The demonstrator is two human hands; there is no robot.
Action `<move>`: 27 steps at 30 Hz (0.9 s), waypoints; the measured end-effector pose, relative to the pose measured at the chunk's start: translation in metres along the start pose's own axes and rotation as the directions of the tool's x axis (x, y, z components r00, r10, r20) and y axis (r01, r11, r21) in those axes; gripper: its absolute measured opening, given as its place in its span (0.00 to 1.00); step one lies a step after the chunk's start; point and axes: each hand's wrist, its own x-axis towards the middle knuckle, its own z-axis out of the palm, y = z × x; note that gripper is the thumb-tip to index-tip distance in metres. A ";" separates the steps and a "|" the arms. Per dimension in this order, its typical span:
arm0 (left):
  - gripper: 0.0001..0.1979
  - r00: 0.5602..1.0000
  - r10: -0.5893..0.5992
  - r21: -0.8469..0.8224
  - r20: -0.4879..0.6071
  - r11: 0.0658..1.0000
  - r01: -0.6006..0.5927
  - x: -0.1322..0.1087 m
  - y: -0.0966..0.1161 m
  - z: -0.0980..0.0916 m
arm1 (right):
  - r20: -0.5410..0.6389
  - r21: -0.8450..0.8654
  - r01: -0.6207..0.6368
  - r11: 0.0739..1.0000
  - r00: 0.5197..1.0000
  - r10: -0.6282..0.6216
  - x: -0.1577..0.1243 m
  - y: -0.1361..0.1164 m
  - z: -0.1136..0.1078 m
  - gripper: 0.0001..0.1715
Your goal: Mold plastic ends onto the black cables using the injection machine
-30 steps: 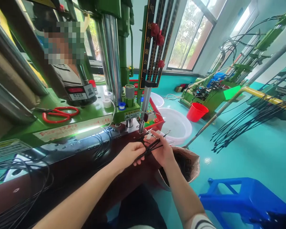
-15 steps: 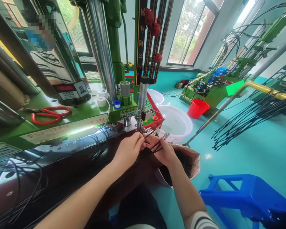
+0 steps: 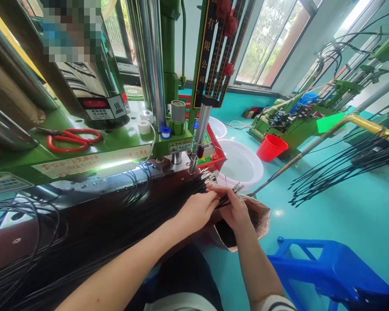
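Observation:
My left hand (image 3: 197, 211) and my right hand (image 3: 236, 209) meet at the front edge of the green machine (image 3: 123, 149), both pinched on a bundle of thin black cables (image 3: 225, 198) with metal tips. The tips stick out to the right past my right hand's fingers. A long spread of black cables (image 3: 94, 229) runs left from my hands along the dark red ledge of the machine. Just under my right hand stands an open brown paper bag (image 3: 261, 218) with dark pieces inside.
Red scissors (image 3: 71, 139) and white tape rolls (image 3: 144, 126) lie on the green machine top. White basins (image 3: 243, 164) and a red bucket (image 3: 271, 147) stand on the teal floor. A blue plastic stool (image 3: 324, 270) is at lower right. Another person stands behind the machine at upper left.
Both hands have shifted slightly right and down, closing together on the cable bundle. Many more black cables now lie spread along the ledge to the left.

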 end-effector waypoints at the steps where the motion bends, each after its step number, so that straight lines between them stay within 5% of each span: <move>1: 0.14 1.000 0.008 0.015 0.026 1.000 -0.008 -0.002 -0.005 -0.001 | -0.021 0.006 0.003 1.000 1.000 -0.003 -0.003 0.002 -0.003 0.16; 7: 0.10 0.979 -0.203 0.383 0.029 0.907 0.176 -0.026 -0.053 -0.017 | -0.074 0.028 -0.059 0.998 0.995 0.061 -0.021 0.018 -0.020 0.16; 10: 0.13 0.984 -0.172 0.538 0.046 0.834 0.120 -0.037 -0.065 -0.013 | -0.082 0.026 -0.128 0.991 0.988 0.130 -0.027 0.023 -0.027 0.15; 16: 0.04 0.997 -0.003 0.710 0.084 0.702 -0.057 -0.039 -0.058 0.008 | -0.108 0.030 -0.160 0.987 0.981 0.162 -0.030 0.025 -0.029 0.14; 18: 0.10 0.995 0.014 0.734 0.097 0.674 -0.081 -0.035 -0.055 0.013 | -0.107 0.041 -0.175 0.984 0.978 0.179 -0.030 0.026 -0.029 0.14; 27: 0.12 0.986 -0.103 0.752 0.134 0.659 -0.033 -0.018 -0.039 0.016 | -0.134 0.081 -0.161 0.984 0.976 0.171 -0.032 0.031 -0.029 0.15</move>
